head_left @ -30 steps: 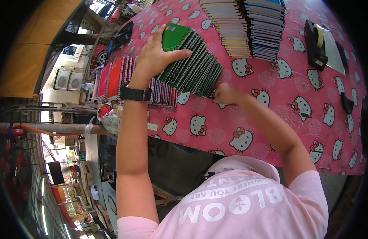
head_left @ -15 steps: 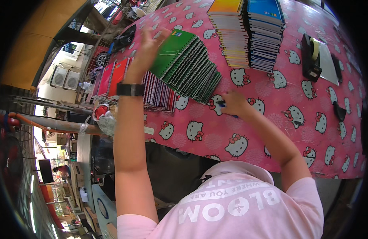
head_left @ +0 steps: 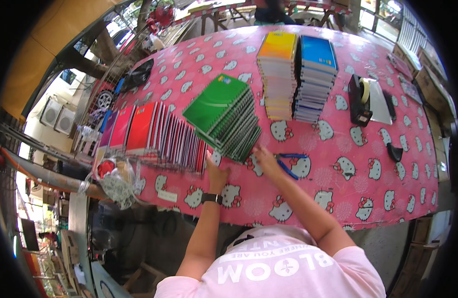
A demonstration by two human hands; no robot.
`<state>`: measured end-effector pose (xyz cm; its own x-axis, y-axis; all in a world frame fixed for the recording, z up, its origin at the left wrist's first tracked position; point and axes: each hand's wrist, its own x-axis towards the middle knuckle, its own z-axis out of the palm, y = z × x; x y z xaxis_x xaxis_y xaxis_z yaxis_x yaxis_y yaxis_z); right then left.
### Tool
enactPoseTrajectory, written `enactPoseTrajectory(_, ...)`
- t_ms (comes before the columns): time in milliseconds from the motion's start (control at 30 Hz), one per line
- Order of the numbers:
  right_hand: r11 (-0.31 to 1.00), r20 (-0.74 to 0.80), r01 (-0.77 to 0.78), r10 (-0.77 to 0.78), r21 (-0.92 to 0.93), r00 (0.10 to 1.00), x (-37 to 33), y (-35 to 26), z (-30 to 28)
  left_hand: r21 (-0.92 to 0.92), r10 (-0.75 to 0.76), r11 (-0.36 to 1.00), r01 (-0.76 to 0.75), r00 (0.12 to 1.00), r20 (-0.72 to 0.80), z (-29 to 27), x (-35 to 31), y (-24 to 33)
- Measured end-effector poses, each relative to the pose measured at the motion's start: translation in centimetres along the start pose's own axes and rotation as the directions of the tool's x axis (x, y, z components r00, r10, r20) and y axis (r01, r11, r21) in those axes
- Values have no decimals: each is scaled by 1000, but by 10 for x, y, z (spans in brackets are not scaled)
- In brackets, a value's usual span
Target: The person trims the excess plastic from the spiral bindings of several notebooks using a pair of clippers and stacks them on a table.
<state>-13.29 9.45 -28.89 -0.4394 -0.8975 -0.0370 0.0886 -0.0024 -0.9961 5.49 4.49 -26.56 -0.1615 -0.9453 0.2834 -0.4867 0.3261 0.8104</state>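
Note:
A stack of green spiral notebooks (head_left: 216,107) stands in front of me, its layers fanned and leaning. My left hand (head_left: 217,175) is low by the stack's near left side, between it and the red notebooks, fingers stretched out. At the near right corner of the green stack, my right hand (head_left: 262,158) reaches with extended fingers that seem to touch its base. Just right of that hand lie blue-handled pliers (head_left: 291,163) on the table, held by neither hand. Spiral notebooks with red covers (head_left: 142,124) lean in a row to the left.
Tall stacks of yellow notebooks (head_left: 278,74) and blue notebooks (head_left: 316,79) rise behind. A black tape dispenser (head_left: 360,102) sits at right, with a small black object (head_left: 394,152) nearer. A clear plastic bag (head_left: 120,184) hangs at the left edge of the pink patterned table (head_left: 318,213).
My left hand has come down from the green stack's upper left to its near side. The pliers, earlier under my right hand, now lie free. The view has tilted up and shifted.

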Motion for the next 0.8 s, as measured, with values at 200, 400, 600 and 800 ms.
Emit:
enactPoseTrajectory(200,996,25,-57,55,76,998,-20,-24,18,-15,238,970,-241,947,213,3,44,8)
enactPoseTrajectory(400,993,76,-15,6,118,997,23,-24,19,-23,165,986,-164,984,65,22,55,-5)
enactPoseTrajectory(600,966,113,74,-105,249,988,101,-21,0,135,81,988,-78,997,-13,71,89,13)
enactPoseTrajectory(800,950,136,71,-31,-305,990,103,-36,-26,56,-4,998,5,1000,-21,107,125,17)
